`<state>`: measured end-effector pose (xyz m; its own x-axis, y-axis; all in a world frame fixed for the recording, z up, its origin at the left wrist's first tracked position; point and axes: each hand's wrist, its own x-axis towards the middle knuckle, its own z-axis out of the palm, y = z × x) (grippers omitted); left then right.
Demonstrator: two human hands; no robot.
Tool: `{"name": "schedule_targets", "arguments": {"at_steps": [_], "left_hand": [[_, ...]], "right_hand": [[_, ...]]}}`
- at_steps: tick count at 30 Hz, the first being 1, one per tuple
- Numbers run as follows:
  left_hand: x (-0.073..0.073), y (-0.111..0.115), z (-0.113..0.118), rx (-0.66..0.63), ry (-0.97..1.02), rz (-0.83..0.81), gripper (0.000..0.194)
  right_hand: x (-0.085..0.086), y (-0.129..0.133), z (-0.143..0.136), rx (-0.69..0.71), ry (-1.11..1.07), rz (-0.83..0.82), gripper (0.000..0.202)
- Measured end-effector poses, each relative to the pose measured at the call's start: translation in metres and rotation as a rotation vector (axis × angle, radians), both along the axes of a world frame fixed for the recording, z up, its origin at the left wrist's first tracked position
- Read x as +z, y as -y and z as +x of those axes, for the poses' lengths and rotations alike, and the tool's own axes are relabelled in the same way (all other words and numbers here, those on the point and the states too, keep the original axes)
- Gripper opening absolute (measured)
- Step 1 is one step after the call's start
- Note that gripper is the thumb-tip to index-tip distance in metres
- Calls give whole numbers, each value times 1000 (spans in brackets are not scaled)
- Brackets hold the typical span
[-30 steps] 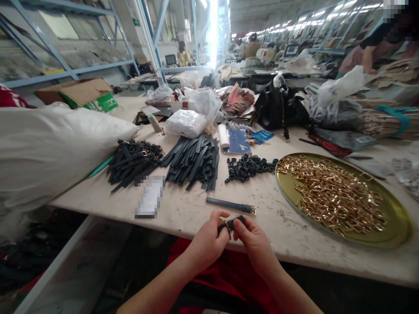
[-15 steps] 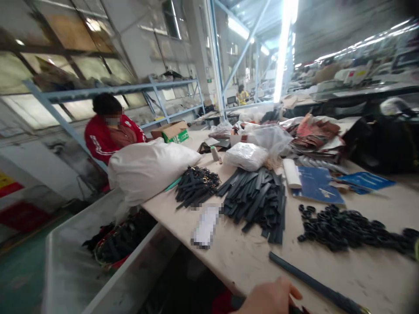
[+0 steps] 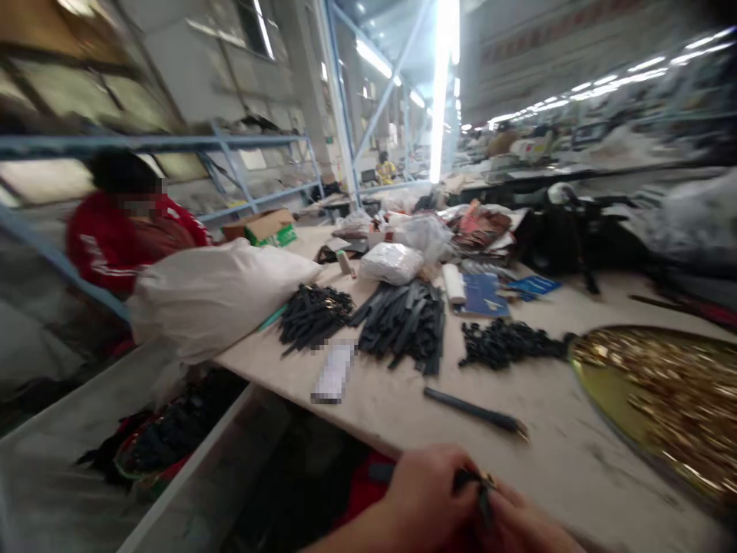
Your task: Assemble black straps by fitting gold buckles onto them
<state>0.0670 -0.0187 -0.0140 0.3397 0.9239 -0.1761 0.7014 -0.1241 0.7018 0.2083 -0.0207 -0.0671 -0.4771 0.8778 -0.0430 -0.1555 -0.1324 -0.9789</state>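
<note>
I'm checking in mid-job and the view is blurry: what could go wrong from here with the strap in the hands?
1. Both hands, left hand and right hand, pinch the small strap past the table edge; a slip would likely drop it to the floor.
2. The finished strap lies near that edge and could be knocked off.
3. The tray of gold buckles sits close to the right forearm; a bump may spill them.

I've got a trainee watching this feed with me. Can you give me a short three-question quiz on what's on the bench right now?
1. True or false: both hands are on a small dark strap piece at the table edge.
2. What fills the round gold tray?
A) black rings B) gold metal pieces C) paper
3. What lies alone on the table between the hands and the black ring pile?

Key: 1 true; 2 B; 3 a single dark strap.
</note>
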Motion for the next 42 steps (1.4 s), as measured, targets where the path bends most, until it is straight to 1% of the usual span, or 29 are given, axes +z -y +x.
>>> {"name": "schedule_targets", "arguments": {"at_steps": [1,2,3,5,7,10,11,12,13,14,17,18,20,23,26,29,32,34,36,38,40,42], "left_hand": [[3,1,-1,1,15,6,22],[6,1,-2,-6,26,-7,20],[7,0,-2,-13,48,-40,19],[8,-3,-4,-28,112,-106,18],[8,-4,-7,-38,211,-184,18],[5,-4,-10,-46,372,-335,22],[4,-4,-10,-50,416,-382,23],[2,-6,-9,-55,455,-424,25],[0,-7,-8,-53,486,-460,27],[-3,-9,-7,-47,510,-492,28],[-11,-16,-2,-43,538,-544,28],[-14,-18,-1,-47,538,-549,27],[-19,-21,1,-61,554,-566,25],[-24,-25,1,-80,609,-637,26],[-28,-29,3,-88,608,-683,25],[-34,-32,5,-40,626,-719,24],[-37,-35,4,16,661,-729,29],[-36,-38,1,-22,560,-738,26],[-31,-40,-1,-106,413,-756,20],[-26,-40,1,-174,315,-727,24],[-21,-37,5,-199,272,-651,27],[-19,-33,8,-238,252,-600,28]], "right_hand": [[1,7,3,-47,-19,-87,27],[2,12,6,-34,-114,-263,21],[4,15,9,-84,-191,-374,20],[7,14,13,-186,-273,-436,26],[9,12,14,-294,-213,-363,30],[5,9,14,-470,27,-184,30],[4,8,13,-516,101,-126,28],[2,7,14,-531,168,-71,25],[1,7,14,-509,226,-24,23],[1,6,15,-454,281,16,20],[3,5,20,-237,428,118,7],[3,4,22,-188,473,150,6],[5,3,26,-122,575,218,7],[7,0,31,-38,734,317,9],[8,-3,33,28,794,356,8],[6,-5,33,36,697,270,8],[-1,-6,32,-45,516,151,11],[-5,-5,32,-127,493,144,15],[-8,-5,32,-167,531,172,19],[-8,-4,31,-135,545,197,21],[-7,-1,31,-86,513,208,21],[-5,2,31,-71,466,198,22]]}}
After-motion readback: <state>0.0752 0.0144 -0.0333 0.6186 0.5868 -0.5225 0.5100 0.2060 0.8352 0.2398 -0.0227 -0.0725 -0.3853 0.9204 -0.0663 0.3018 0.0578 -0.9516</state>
